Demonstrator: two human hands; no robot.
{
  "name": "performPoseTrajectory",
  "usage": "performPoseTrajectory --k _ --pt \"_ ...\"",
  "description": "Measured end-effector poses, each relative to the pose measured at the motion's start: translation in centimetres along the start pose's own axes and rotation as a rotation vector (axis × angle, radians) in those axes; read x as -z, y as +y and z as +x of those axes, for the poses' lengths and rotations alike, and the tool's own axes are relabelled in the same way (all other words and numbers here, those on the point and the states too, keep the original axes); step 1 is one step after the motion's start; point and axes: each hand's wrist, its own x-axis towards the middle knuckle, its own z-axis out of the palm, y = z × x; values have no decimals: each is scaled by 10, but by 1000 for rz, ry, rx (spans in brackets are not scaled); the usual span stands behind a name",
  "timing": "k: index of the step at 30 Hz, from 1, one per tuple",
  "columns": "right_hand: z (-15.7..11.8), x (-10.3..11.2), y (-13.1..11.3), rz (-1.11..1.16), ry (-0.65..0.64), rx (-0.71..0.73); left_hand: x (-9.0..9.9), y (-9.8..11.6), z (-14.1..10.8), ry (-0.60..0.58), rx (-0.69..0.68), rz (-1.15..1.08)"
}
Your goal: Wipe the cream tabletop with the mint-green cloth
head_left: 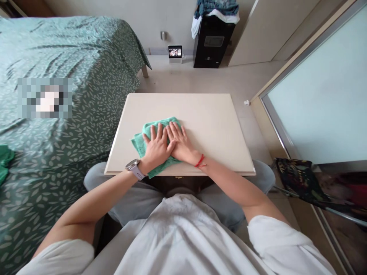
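Note:
A green cloth (138,143), loosely folded, lies on the cream tabletop (209,126) left of its middle. One corner of the cloth hangs at the table's front edge. My left hand (157,144) presses flat on the cloth with its fingers apart; a watch is on that wrist. Right beside it, my right hand (181,143) also rests flat on the cloth, fingers stretched forward, its inner side touching my left thumb. A red string bracelet circles the right wrist. The cloth under both palms is hidden.
A bed (94,76) with a green leaf-patterned cover stands at the left. Beyond the table are a small screen (175,53) and a black cabinet (213,44) topped with clothes. A frosted sliding door (323,84) and a dark patterned fabric (298,175) are at the right.

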Motion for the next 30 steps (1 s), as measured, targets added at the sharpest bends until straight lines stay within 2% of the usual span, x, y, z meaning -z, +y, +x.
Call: performPoseTrajectory --k 6,9,12,15,18,22,25,30 --pt "-66 16 97 -100 49 -256 -11 100 39 -45 -265 -47" --pt "-104 21 136 -162 95 -405 -18 148 54 -60 -418 -80" --pt "-139 21 156 -185 164 -569 -23 183 64 -99 -581 -91" --pt "-161 15 151 -177 248 -721 -24 198 66 -149 -716 -71" --pt "-165 9 129 -201 313 -811 -21 191 62 -173 -794 -57" --pt "-145 3 88 -236 323 -774 -18 152 52 -179 -778 -50" --pt "-117 0 53 -208 260 -691 -15 105 41 -171 -694 -53" --pt "-59 -8 -17 -145 140 -492 -9 8 11 -106 -487 -63"
